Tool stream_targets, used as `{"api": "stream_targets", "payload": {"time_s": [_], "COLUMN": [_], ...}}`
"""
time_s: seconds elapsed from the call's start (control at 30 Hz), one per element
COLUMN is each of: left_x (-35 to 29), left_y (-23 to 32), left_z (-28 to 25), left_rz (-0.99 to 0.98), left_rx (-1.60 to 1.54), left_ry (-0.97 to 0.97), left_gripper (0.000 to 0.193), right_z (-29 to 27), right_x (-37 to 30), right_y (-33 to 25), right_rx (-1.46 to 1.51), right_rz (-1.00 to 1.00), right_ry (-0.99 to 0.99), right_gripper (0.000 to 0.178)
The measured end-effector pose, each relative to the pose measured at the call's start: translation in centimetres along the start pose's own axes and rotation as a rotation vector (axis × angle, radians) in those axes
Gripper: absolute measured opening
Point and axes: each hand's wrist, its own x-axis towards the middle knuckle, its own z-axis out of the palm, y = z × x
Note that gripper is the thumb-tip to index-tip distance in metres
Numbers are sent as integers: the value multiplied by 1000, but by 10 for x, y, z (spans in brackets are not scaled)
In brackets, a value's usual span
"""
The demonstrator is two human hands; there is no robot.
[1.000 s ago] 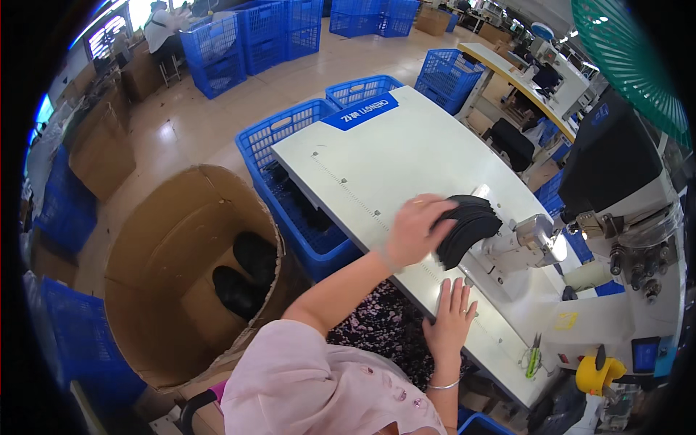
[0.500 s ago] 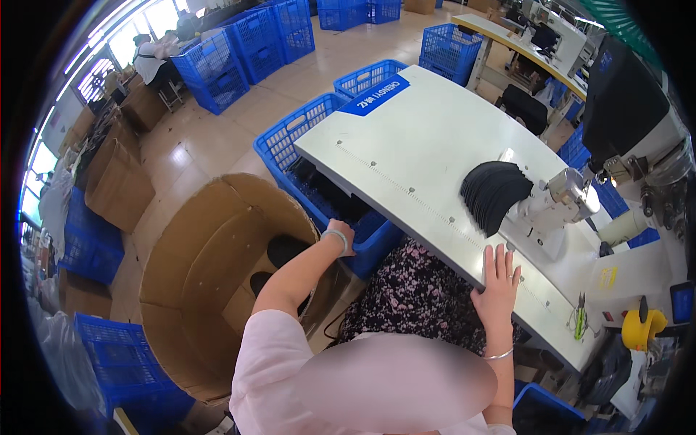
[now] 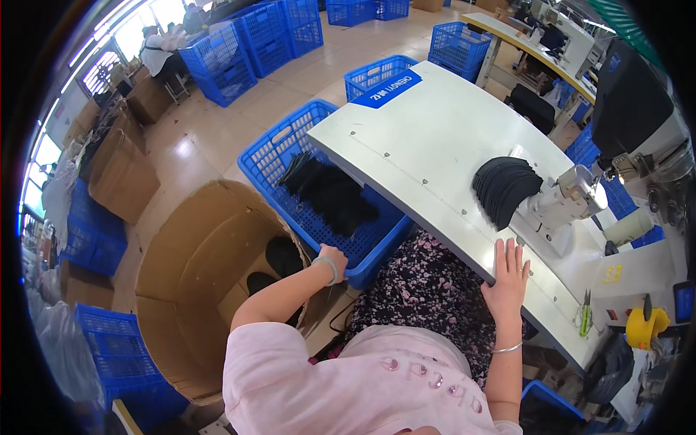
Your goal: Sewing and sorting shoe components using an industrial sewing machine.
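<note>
My left hand (image 3: 333, 262) is closed on the near rim of a blue plastic crate (image 3: 373, 270), which stands partly under the table's left edge. Inside it, black fabric-like pieces (image 3: 330, 194) lie in a loose row. My right hand (image 3: 507, 279) rests flat on the near edge of the white worktable (image 3: 406, 138), fingers spread and holding nothing. Beyond those fingertips, a fanned stack of black curved pieces (image 3: 506, 190) sits beside the metal arm of a sewing machine (image 3: 573, 196).
A large open cardboard box (image 3: 174, 290) stands left of my left arm, with dark rounded shapes inside. Green-handled snips (image 3: 585, 317) and a yellow roll (image 3: 645, 328) are at the right. More blue crates (image 3: 217, 65) stand across the floor; a person (image 3: 156, 56) is at far left.
The blue crate has shifted left, out from under the table, with my left hand on its rim; more black pieces show. My right hand stays on the table edge. The view has shifted slightly.
</note>
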Motion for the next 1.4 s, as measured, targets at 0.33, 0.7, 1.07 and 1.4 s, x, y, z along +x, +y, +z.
{"api": "stream_targets", "payload": {"time_s": [0.33, 0.7, 1.07, 1.4], "left_x": [43, 284, 352, 315], "left_y": [-53, -47, -84, -74], "left_z": [-49, 97, 162, 105], "left_rz": [-7, -551, -723, -580], "left_rx": [-501, -680, -851, -809], "left_ry": [-81, 104, 461, 376], "left_gripper": [72, 62, 73, 65], "right_z": [0, -4, -3, -6], "right_x": [5, 5, 10, 13], "right_y": [0, -11, -15, -14], "right_rx": [12, -57, -114, -143], "right_rz": [21, 36, 19, 26], "right_ry": [-17, -65, -95, -87], "right_gripper": [98, 94, 91, 84]}}
